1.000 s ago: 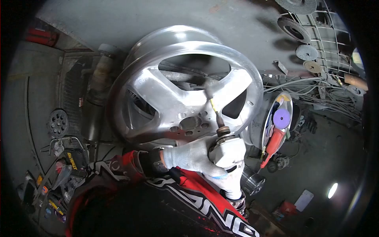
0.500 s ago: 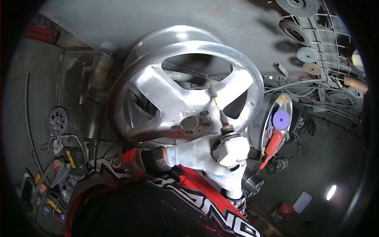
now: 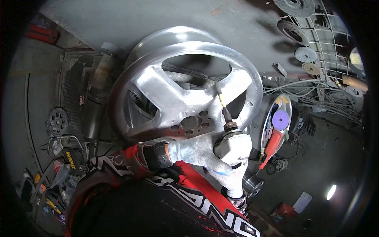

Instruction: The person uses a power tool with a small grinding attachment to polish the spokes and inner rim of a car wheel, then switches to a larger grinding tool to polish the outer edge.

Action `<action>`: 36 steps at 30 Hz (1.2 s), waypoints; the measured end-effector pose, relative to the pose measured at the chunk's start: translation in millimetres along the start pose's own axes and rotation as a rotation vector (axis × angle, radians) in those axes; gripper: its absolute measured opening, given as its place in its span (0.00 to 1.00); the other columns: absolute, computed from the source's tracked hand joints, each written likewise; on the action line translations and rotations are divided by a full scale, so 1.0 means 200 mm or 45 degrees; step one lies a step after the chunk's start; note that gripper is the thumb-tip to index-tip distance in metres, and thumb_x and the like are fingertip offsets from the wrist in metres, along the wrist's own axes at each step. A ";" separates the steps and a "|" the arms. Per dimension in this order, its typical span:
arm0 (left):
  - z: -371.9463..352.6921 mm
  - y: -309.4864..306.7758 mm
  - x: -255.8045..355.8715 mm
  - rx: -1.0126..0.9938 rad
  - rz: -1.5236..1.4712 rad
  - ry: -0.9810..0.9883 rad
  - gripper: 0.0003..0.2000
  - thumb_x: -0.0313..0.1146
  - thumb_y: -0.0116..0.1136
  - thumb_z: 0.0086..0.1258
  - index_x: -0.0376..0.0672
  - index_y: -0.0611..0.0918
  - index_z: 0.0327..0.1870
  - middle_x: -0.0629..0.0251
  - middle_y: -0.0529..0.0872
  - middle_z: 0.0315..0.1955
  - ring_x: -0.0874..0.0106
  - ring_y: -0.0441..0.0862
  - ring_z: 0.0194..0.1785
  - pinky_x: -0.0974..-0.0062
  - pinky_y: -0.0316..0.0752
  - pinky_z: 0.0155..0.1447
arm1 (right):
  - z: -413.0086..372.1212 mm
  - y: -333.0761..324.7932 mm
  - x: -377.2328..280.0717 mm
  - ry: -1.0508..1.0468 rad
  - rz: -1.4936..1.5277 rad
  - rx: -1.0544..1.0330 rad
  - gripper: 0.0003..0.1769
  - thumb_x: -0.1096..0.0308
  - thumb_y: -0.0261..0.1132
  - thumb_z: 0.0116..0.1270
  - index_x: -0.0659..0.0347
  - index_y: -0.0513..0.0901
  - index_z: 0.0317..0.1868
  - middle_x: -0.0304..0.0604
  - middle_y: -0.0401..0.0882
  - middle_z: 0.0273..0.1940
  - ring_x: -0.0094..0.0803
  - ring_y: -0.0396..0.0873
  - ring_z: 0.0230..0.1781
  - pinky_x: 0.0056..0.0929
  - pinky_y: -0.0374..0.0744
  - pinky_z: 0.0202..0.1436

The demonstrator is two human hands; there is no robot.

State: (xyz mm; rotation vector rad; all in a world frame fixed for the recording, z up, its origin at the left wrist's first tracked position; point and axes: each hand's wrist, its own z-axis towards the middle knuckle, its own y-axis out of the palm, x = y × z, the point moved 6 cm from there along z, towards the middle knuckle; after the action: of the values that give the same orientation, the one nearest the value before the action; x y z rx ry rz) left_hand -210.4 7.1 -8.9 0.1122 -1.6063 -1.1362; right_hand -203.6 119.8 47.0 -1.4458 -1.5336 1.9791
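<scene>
A silver alloy wheel rim (image 3: 197,100) stands in front of me, its spokes and outer lip shining. Below its hub, both my gloved hands are closed on a white-headed angle grinder (image 3: 235,147) fitted with a long thin spindle bit (image 3: 221,98). My left hand (image 3: 199,153) wraps the grinder's head from the left side. Lower down, my right hand (image 3: 233,182) grips the body, much of which is hidden in the glove. The bit points up and overlaps the inner edge of the right-hand spoke, its tip by the upper window.
At right, a tray (image 3: 291,118) holds a red power tool (image 3: 272,147) and a purple disc (image 3: 280,120). Abrasive wheels (image 3: 294,32) hang on a wire rack above coiled cables (image 3: 327,94). A dark exhaust-like pipe (image 3: 94,106) and a DeWalt case (image 3: 74,162) are at left.
The grinder and both hands have shifted slightly right. The bit's tip has slid right and a little upward along the spoke edge. The wheel rim stays in place.
</scene>
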 end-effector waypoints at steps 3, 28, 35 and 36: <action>-0.02 0.01 -0.05 0.005 -0.157 0.103 0.31 0.30 0.74 0.57 0.40 0.76 0.64 0.63 0.84 0.55 0.73 0.80 0.60 0.69 0.74 0.68 | -0.01 0.03 0.00 0.052 -0.010 -0.040 0.33 0.57 0.81 0.51 0.55 0.80 0.57 0.47 0.82 0.52 0.43 0.84 0.50 0.39 0.83 0.54; -0.19 -0.01 -0.10 0.193 -0.157 0.050 0.35 0.32 0.75 0.56 0.37 0.73 0.67 0.61 0.84 0.56 0.71 0.80 0.59 0.68 0.74 0.68 | -0.11 0.20 0.07 0.594 0.642 -0.188 0.47 0.48 0.84 0.49 0.62 0.72 0.63 0.49 0.82 0.53 0.39 0.85 0.52 0.36 0.83 0.55; -0.11 0.00 -0.05 0.170 -0.130 0.052 0.33 0.33 0.77 0.55 0.37 0.76 0.62 0.63 0.84 0.54 0.73 0.80 0.56 0.69 0.75 0.65 | -0.27 0.23 0.27 0.958 1.024 -0.041 0.45 0.50 0.83 0.49 0.63 0.73 0.62 0.48 0.83 0.52 0.39 0.85 0.49 0.36 0.83 0.54; -0.09 0.01 -0.04 0.120 -0.138 0.036 0.32 0.34 0.77 0.55 0.37 0.76 0.62 0.63 0.84 0.53 0.73 0.80 0.56 0.69 0.75 0.65 | -0.19 0.14 0.19 0.523 0.523 -0.050 0.44 0.49 0.83 0.49 0.63 0.74 0.61 0.48 0.83 0.51 0.39 0.85 0.49 0.36 0.83 0.54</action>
State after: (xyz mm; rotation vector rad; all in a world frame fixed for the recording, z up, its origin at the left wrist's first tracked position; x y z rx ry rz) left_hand -192.3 1.7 -13.6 0.2785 -1.6453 -1.1362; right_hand -181.8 156.4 5.0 -2.1598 -1.1726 1.6916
